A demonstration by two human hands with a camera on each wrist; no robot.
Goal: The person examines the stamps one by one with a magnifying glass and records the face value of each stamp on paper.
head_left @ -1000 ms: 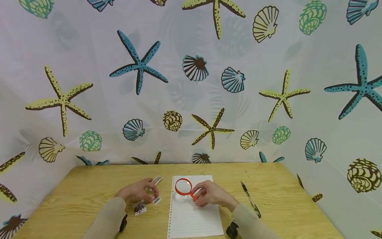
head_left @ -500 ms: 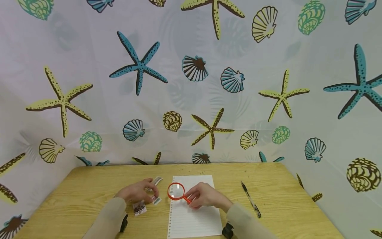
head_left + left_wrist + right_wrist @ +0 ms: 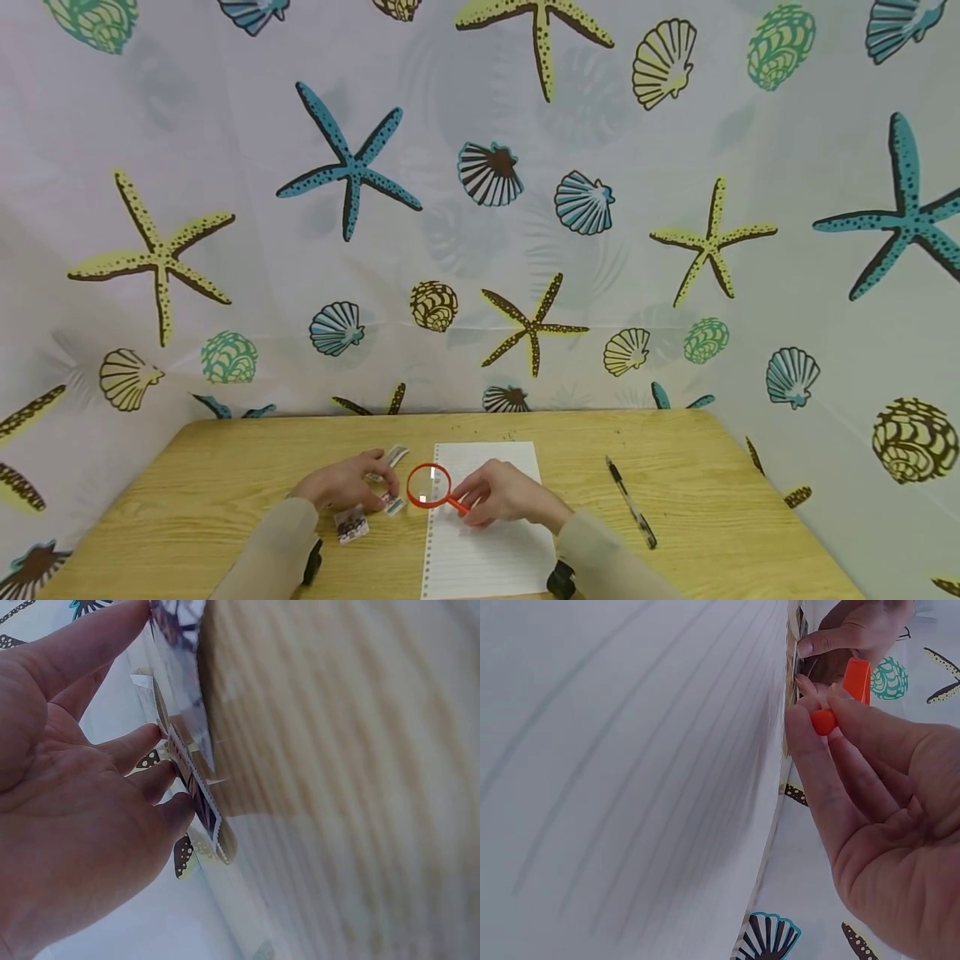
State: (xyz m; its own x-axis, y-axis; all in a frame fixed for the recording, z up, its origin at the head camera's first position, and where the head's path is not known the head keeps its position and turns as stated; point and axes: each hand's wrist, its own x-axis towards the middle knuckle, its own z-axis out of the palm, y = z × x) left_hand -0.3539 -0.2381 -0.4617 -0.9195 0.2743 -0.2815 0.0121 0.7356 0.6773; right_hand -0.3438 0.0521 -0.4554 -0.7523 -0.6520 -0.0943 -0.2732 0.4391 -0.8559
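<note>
My right hand (image 3: 501, 496) pinches the handle of a red-rimmed magnifying glass (image 3: 429, 487) between thumb and fingers, its lens tilted above the paper's left edge. In the right wrist view the handle's round red end (image 3: 824, 721) shows between the fingertips. My left hand (image 3: 347, 482) rests on the table, its fingertips touching a small stamp (image 3: 393, 504). Another stamp (image 3: 351, 524) lies by its thumb side, and one more (image 3: 397, 454) lies beyond the fingers. A perforated edge shows on a stamp (image 3: 196, 787) under the fingers in the left wrist view.
A lined, punched sheet of paper (image 3: 487, 558) lies mid-table beneath the right hand. To its right lies a black-capped pen (image 3: 632, 504). The wooden table (image 3: 225, 467) ends at a curtain (image 3: 480, 250) printed with shells and starfish.
My right hand has carried the magnifying glass leftward, from over the paper to its left edge beside the stamps. The left hand has stayed in place.
</note>
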